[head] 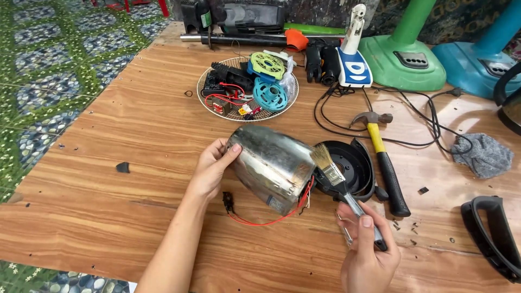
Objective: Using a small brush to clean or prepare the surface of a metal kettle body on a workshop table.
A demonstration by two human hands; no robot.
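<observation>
Parts fill the round wire tray [202, 95] at the back of the desk [135, 135]: two ribbed plastic discs, one yellow-green [267, 64] and one teal [269, 94], black blocks and red wiring. Nearer to me, my left hand [209, 171] has its grip closed around the rounded end of a scorched metal kettle body [271, 163], tipped on its side, with red wires [271, 220] trailing from its open end onto the desk. My right hand [366, 255] pinches the handle of a flat paintbrush [334, 176], whose bristles touch the body's edge. Just behind the brush lies a black round base [353, 163]. Beside that rests a hammer [382, 157] with a yellow and black handle, crossing black cables [336, 122]. A grey rag [483, 154] and a black handle piece [494, 233] lie off right; fan bases, green [404, 59] and blue [477, 59], stand behind.
</observation>
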